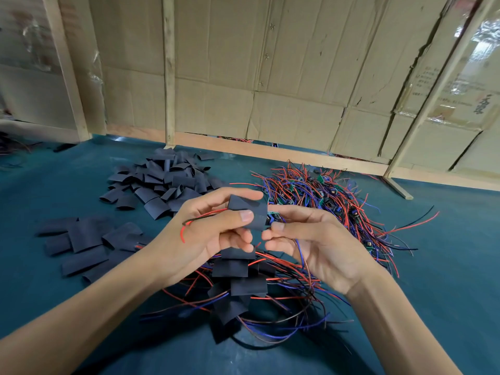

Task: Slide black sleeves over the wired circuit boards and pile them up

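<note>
Our left hand (216, 226) pinches one black sleeve (249, 215), lying left-right; our right hand (305, 239) pinches the circuit board (273, 216) entering its right end.

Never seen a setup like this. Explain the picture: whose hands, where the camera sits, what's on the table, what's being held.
The one picture comes from a camera worn on a person's head, looking down at their own bare hands. The left hand pinches a black sleeve. The right hand holds a wired board at the sleeve's open end, only partly inside. On the blue table lie empty sleeves, a tangle of bare boards, and, beneath the hands, the finished pile.
</note>
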